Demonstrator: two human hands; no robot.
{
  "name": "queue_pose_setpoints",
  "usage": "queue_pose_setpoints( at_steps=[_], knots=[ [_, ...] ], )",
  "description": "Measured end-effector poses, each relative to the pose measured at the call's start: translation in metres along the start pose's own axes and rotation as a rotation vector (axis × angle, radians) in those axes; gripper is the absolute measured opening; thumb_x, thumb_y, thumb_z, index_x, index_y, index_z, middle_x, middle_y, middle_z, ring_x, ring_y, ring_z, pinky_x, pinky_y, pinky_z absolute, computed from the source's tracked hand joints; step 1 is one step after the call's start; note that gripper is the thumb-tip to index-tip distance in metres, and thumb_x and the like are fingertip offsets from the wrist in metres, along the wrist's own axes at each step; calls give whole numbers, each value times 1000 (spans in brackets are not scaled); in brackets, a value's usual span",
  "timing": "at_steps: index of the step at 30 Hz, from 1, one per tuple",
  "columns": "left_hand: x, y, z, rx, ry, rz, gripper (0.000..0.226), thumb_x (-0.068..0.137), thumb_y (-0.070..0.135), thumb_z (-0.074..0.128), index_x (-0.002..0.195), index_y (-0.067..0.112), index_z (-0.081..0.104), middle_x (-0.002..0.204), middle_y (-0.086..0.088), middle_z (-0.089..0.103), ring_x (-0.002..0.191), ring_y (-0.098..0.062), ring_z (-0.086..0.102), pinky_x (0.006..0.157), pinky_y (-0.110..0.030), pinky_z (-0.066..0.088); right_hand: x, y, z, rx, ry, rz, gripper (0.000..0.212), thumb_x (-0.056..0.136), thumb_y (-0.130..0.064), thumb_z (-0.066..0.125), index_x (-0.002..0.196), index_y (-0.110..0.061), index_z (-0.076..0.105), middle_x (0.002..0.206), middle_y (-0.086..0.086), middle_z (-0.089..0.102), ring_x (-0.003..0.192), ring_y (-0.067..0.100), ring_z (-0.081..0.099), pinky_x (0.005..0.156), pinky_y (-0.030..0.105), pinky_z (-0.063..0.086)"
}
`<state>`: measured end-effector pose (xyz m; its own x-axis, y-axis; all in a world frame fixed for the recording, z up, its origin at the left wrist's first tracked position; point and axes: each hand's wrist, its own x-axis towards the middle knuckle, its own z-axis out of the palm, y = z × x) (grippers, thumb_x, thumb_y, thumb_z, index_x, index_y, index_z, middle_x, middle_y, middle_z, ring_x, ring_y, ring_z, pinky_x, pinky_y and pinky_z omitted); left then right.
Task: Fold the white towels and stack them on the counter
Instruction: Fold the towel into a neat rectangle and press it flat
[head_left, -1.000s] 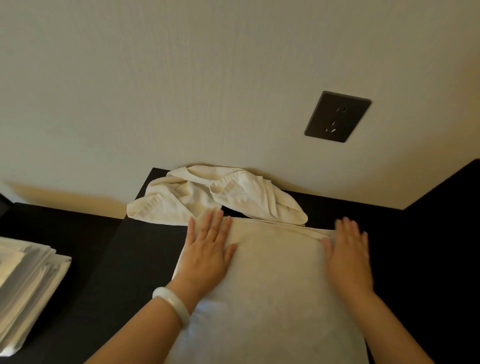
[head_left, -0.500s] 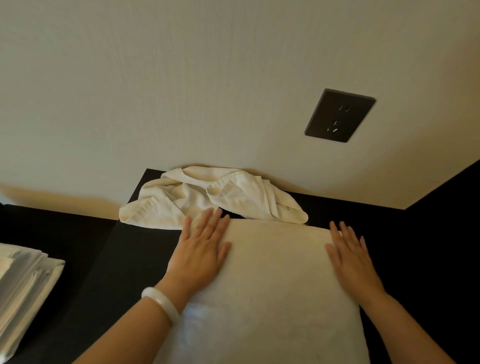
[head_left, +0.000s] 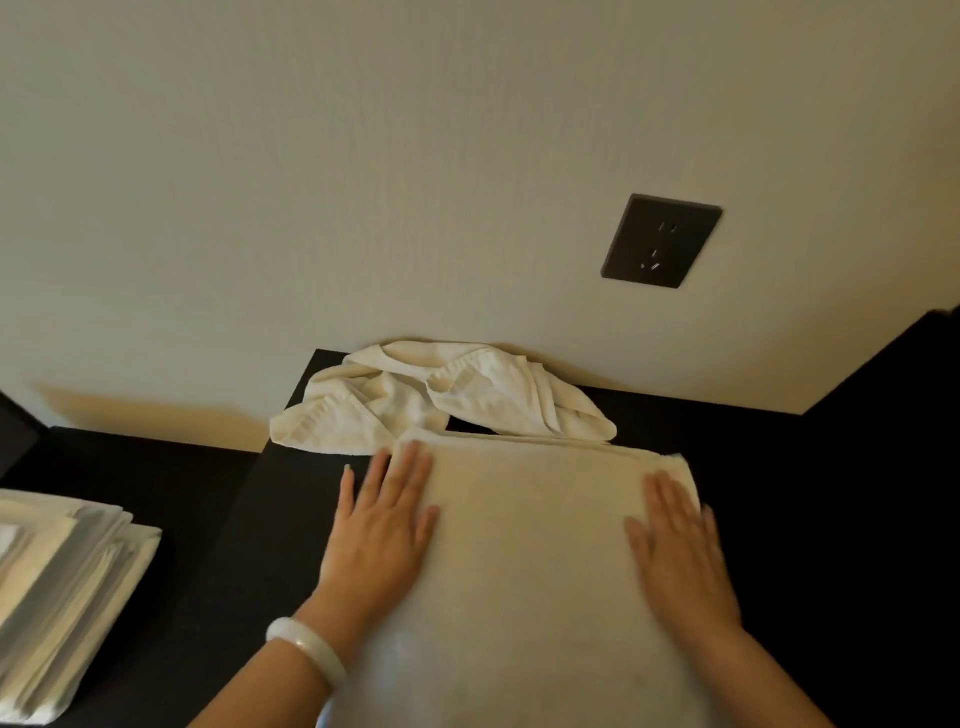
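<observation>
On the dark tabletop (head_left: 249, 519), the left hand (head_left: 382, 540) and right hand (head_left: 680, 551) lie flat with fingers (head_left: 410, 467) spread on a folded white cotton towel (head_left: 530, 561), a crumpled white towel (head_left: 441, 397) just behind it against the wall.

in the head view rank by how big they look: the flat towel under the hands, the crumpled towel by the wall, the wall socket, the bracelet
1. flat towel, though nearest the camera
2. crumpled towel
3. wall socket
4. bracelet
</observation>
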<state>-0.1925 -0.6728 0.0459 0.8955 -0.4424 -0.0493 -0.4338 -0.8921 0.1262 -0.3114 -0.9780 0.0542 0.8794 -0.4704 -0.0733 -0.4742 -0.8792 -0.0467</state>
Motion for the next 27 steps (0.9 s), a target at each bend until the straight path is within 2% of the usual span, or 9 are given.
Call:
queue_pose_setpoints(
  at_steps=[3,7,9,11,13,16,19,23,27],
  knots=[
    [-7,-2,-10,-23,41,-108,69,95,56,-2,156,24,-4,165,-2,-6,151,-24,-11,122,-50,-2,-4,2,-15,-53,35,112,67,103,-48,14,157,-12,-3,166,4,0,152,19,-6,123,42,-4],
    [-40,61,-2,-50,114,149,60,98,44,30,148,13,39,157,-12,33,146,-32,28,114,-52,18,-46,-65,6,123,161,-191,63,95,-39,35,145,-1,41,150,16,44,146,23,26,118,36,7],
    [-62,76,7,-68,57,261,56,99,44,33,149,21,40,157,-6,35,147,-26,28,113,-50,20,-75,-91,18,120,80,-361,60,92,-39,38,142,-7,47,147,11,50,144,20,26,115,39,14],
    [-72,59,15,-43,77,230,56,100,46,31,151,25,38,158,-3,34,146,-24,30,112,-50,21,-85,-78,26,124,62,-360,59,99,-43,30,144,-9,48,150,8,46,144,17,27,115,39,16],
    [-81,30,13,-23,44,127,58,101,48,21,154,25,31,160,-2,28,147,-23,27,114,-49,17,-86,-41,28,67,95,-228,71,100,-51,13,149,-8,39,157,6,35,147,15,22,118,36,12],
    [-94,-11,6,-7,18,-62,69,95,60,-10,156,30,3,164,2,3,151,-17,-2,121,-43,-2,-90,13,22,24,72,24,80,94,-54,-1,155,-9,20,163,5,18,151,16,11,123,38,5],
    [-104,-9,-5,-6,61,-145,70,98,58,-4,155,22,15,163,-6,13,151,-25,6,121,-47,2,-102,13,9,-40,115,146,72,100,-48,0,154,-4,16,162,13,22,151,26,17,122,41,7],
    [-113,58,-10,-64,110,138,59,99,43,30,149,13,40,157,-12,33,144,-31,32,113,-50,19,-122,-54,17,124,199,-166,68,96,-45,29,143,3,45,149,20,44,141,28,34,118,42,13],
    [-131,67,7,-41,-29,285,56,103,46,23,154,24,30,162,-3,23,148,-23,25,112,-49,19,-139,-74,25,169,22,-342,63,95,-44,35,145,-8,47,152,8,43,142,18,32,113,43,20]
  ],
)
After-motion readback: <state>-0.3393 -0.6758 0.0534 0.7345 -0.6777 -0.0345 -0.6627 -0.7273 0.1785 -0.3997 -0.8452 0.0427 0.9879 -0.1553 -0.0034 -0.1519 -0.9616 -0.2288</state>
